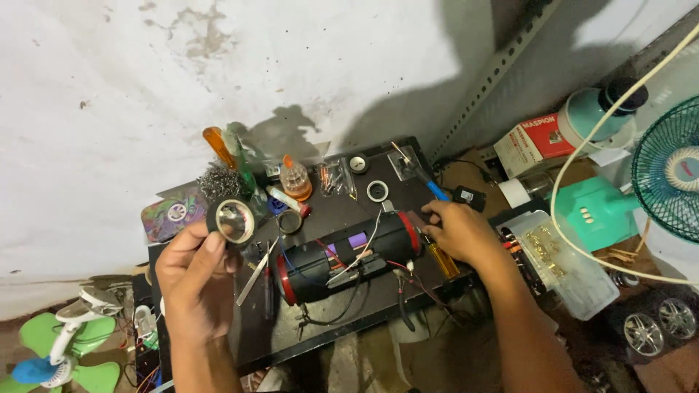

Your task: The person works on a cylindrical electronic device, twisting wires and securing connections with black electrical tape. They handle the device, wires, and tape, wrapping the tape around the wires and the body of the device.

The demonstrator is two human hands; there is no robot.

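Stained white wall fills the upper frame; below it a small black tabletop (342, 211), crowded. Frame centre: we see a black cylinder with red end rings (348, 258) lying on its side, casing cut open, a purple cell and loose wires showing. Our left hand (195, 280), lower left of frame, is raised and clamped on a black ring with a reflective lens (231, 220), held just above the tabletop's left end. Our right hand (460, 231), right of centre, rests at the cylinder's right end, fingers curled around an amber-handled screwdriver (441, 258). Metal tweezers (255, 275) lie left of the cylinder. A small orange bottle (296, 180) and a steel wool ball (220, 182) sit at the back. Far right: a teal fan (666, 171) and a clear plastic box of brass parts (561, 266).
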